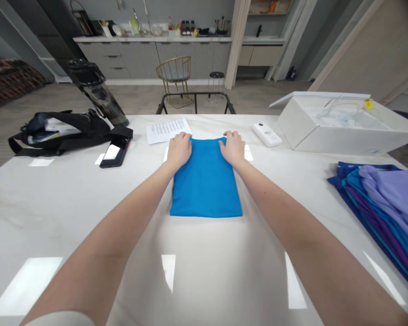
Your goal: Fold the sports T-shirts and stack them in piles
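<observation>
Head view: folded blue cloth (206, 181) flat on white table (88, 217). Left hand (180, 149) at the cloth's far left corner, right hand (233, 147) at its far right; both half-curled, touching fabric, cannot tell if pinching or merely pressing. Printed sheet (163, 131) just beyond the cloth's left corner. Phone (114, 153) left of cloth; garment pile (391, 194) well to its right.

The cloth (206, 181) is bright blue. The table (37, 217) is white with faint grey streaks. The bag (91, 127) is black.
</observation>
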The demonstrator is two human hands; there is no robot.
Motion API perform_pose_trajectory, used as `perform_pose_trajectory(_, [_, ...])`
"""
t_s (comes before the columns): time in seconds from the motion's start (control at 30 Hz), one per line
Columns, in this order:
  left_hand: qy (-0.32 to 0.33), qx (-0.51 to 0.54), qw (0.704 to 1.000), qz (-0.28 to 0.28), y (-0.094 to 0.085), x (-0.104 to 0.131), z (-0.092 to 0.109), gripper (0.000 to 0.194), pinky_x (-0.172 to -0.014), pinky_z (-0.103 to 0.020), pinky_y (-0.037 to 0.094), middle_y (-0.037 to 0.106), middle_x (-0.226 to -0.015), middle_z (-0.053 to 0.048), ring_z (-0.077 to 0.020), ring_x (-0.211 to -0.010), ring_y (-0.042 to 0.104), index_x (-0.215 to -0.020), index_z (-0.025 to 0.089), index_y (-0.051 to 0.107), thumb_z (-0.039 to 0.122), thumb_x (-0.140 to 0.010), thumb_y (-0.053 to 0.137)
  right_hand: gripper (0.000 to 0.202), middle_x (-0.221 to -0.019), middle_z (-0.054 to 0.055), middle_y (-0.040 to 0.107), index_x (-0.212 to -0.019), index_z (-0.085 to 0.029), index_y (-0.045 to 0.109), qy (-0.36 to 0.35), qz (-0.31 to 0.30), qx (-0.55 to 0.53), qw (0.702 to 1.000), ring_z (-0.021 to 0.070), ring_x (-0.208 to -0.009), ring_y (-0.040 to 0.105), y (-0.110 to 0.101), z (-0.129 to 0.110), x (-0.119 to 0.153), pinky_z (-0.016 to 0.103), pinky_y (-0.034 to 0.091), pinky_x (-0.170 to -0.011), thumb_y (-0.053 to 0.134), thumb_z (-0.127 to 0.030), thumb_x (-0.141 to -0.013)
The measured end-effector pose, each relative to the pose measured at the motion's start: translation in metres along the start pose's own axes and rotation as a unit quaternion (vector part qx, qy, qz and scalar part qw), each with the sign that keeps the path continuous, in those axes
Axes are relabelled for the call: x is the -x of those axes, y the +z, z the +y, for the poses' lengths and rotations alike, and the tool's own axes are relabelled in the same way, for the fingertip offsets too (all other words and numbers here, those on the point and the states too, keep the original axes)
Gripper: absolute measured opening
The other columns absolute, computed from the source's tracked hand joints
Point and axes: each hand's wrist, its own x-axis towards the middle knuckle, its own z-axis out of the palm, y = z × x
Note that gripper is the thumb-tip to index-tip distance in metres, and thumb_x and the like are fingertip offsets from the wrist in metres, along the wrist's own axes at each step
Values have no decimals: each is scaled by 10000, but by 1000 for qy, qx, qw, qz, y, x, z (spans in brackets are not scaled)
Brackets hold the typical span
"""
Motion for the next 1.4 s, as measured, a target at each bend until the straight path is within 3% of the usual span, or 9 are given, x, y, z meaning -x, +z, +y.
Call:
perform_pose_trajectory(0.1, [50,-2,992,-118,6,4,10,451,-1186,-472,349,581,-1465,-161,-313,-1389,501,-1372,158,617,348,-1032,389,433,-1411,215,564,-1368,-149,577,-83,-31,9,996,362,-1297,486,2,-18,15,536,348,-1089,377,-368,-1052])
perform_pose_trajectory(0.2, [-13,-32,985,-168,13,10,14,591,-1265,-527,216,410,-1639,-133,-336,-1543,309,-1514,188,518,503,-1031,390,559,-1599,159,446,-1492,-172,517,-87,-118,19,989,333,-1448,388,12,-27,27,561,236,-1201,297,-478,-1079])
perform_pose_trajectory(0.33, [-65,-47,984,-158,16,25,18,677,-1276,-565,174,317,-1695,-69,-341,-1583,215,-1580,274,441,623,-1005,364,689,-1719,88,231,-1625,-213,358,-55,-175,43,982,304,-1577,183,21,-26,35,580,82,-1263,232,-597,-1067])
perform_pose_trajectory(0.57, [-51,-62,985,-154,-1,62,24,633,-1290,-548,153,280,-1707,-72,-318,-1589,211,-1616,254,374,531,-1049,312,697,-1726,60,195,-1657,-246,282,-48,-197,52,978,294,-1593,144,-1,-23,59,608,98,-1265,241,-607,-1062])
perform_pose_trajectory(0.87, [100,-36,980,-169,-45,152,47,536,-1278,-465,248,380,-1663,-96,-247,-1549,331,-1551,206,471,396,-1082,297,604,-1711,58,251,-1624,-270,365,-149,-188,40,970,288,-1580,205,-42,-28,167,619,155,-1253,285,-526,-1082])
perform_pose_trajectory(1.1, [32,-37,975,-215,-63,209,74,649,-1290,-543,170,240,-1714,-79,-312,-1596,182,-1623,225,349,544,-1060,301,583,-1709,74,269,-1601,-272,411,-91,-162,34,982,311,-1569,232,-64,-21,227,571,166,-1256,362,-509,-1071])
perform_pose_trajectory(1.2, [35,-23,978,-207,-77,230,78,703,-1292,-498,199,317,-1687,-97,-309,-1585,227,-1607,202,378,564,-1008,452,540,-1650,125,380,-1500,-189,540,-67,-106,3,992,294,-1489,375,-77,-14,248,470,266,-1234,478,-434,-1023])
perform_pose_trajectory(1.27, [19,-22,984,-174,-83,243,78,562,-1259,-446,301,453,-1618,-97,-287,-1535,358,-1523,209,506,437,-1010,480,453,-1527,141,516,-1394,-187,627,-51,-80,1,995,279,-1369,495,-86,-12,260,404,362,-1166,523,-357,-987])
perform_pose_trajectory(1.4, [-29,-51,992,-115,-89,257,81,376,-1013,-410,524,672,-1370,-103,-273,-1285,613,-1250,249,681,255,-1026,380,330,-1224,150,656,-1253,-224,681,-12,-67,75,995,305,-1150,585,-100,-21,274,414,459,-972,456,-314,-1028])
